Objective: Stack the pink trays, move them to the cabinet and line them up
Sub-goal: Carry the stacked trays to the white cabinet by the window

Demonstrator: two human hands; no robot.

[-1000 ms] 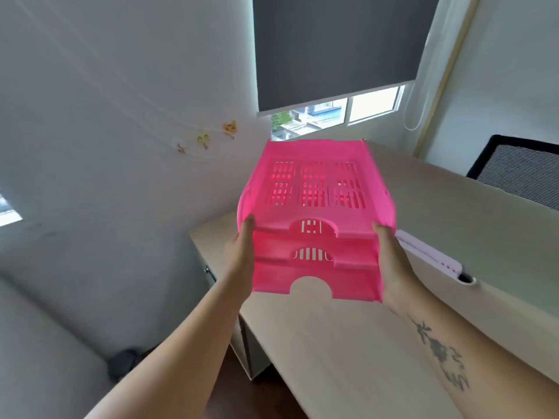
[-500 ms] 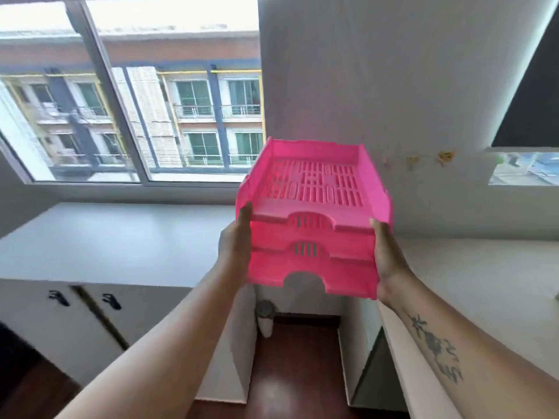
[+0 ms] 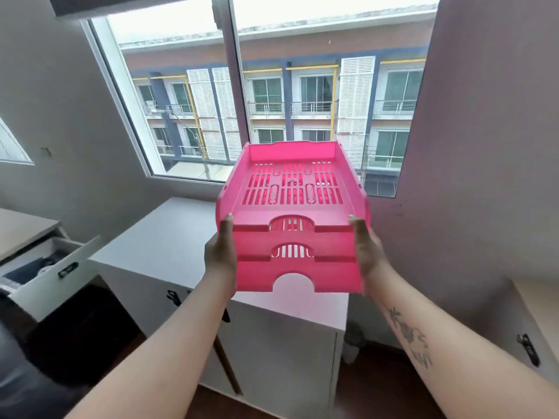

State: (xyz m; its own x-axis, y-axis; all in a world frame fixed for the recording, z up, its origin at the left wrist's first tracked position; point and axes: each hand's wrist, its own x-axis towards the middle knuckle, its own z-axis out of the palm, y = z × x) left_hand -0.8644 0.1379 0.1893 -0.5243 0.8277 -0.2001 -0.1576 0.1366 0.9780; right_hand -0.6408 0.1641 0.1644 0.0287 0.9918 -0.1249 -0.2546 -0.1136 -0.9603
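A stack of three pink slotted trays point(image 3: 292, 213) hangs in the air in front of me, level, with its notched fronts facing me. My left hand point(image 3: 220, 255) grips the stack's left side and my right hand point(image 3: 367, 255) grips its right side. Below and beyond the stack stands a white cabinet point(image 3: 163, 249) with a flat top, under a large window. The stack covers part of the cabinet top's right end.
An open drawer point(image 3: 51, 276) with dark items juts out at the left beside a desk corner. A wall column point(image 3: 472, 146) rises at the right, with another cabinet door and handle point(image 3: 527, 349) below it. Dark wooden floor lies between the furniture.
My view has swung left from the desk to the window and the white cabinet. The cabinet is now nearer and directly under the stack. Both hands keep the same hold.
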